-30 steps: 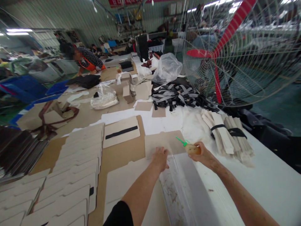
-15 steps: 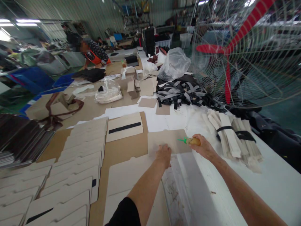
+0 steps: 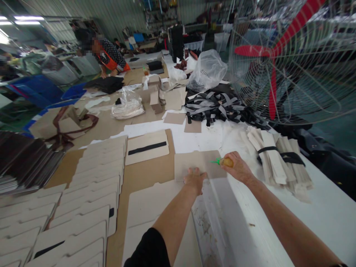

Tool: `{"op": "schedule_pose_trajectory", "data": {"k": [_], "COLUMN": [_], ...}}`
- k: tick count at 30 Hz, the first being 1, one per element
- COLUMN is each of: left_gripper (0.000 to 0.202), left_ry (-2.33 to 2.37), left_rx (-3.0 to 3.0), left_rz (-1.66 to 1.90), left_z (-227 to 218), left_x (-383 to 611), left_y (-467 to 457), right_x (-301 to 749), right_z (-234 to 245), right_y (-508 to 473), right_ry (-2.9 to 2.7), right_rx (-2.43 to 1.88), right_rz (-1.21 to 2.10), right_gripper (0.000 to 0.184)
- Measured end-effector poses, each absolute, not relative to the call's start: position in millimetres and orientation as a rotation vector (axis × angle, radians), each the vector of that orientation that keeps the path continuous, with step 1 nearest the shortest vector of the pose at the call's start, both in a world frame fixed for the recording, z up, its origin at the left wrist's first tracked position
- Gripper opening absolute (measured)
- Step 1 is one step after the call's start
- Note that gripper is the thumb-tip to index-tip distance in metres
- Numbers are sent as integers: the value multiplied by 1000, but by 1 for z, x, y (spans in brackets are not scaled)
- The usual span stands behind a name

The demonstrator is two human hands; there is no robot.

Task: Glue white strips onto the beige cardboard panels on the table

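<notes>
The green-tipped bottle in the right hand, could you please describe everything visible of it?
The bottle looks like plastic: a rounded, amber body, partly hidden by the right hand gripping it, with a slim green nozzle. It is tipped sideways, nozzle pointing left over the beige panel; whether they touch is unclear.

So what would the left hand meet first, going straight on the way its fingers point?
Probably the flat white paper sheet, just past the thin beige cardboard panel the left hand seems to rest on; depth is unclear.
</notes>
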State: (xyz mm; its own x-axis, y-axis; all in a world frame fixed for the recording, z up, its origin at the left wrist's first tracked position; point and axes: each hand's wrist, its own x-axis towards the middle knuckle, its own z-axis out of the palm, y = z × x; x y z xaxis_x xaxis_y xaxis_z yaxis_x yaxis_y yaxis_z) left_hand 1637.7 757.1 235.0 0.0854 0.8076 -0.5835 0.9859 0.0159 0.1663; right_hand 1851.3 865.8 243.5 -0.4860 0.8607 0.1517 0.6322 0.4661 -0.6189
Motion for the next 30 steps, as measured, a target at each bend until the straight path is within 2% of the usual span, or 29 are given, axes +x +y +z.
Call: {"op": "schedule_pose_trajectory", "data": {"k": [6, 16, 25, 30], "left_gripper": [103, 100, 99, 98], "left_ry": [1804, 1806, 1812, 1817], "left_rx": [1783, 1756, 1771, 1761], "left_rz": [-497, -454, -456, -461], "left_z": [248, 251, 251, 252], "left_x": [1641, 1641, 1642, 1642], "left_y": [756, 756, 754, 756], "right_x": [1853, 1847, 1850, 1839], "right_z": [245, 264, 261, 255], "right_y": [868, 857, 854, 860], "right_ry": [-2381, -2558, -2439, -2391], "right_rx": [-1157, -1190, -1240, -1198], "right_rz": [568, 392, 637, 600], "right_gripper": [15, 11, 9, 9]}}
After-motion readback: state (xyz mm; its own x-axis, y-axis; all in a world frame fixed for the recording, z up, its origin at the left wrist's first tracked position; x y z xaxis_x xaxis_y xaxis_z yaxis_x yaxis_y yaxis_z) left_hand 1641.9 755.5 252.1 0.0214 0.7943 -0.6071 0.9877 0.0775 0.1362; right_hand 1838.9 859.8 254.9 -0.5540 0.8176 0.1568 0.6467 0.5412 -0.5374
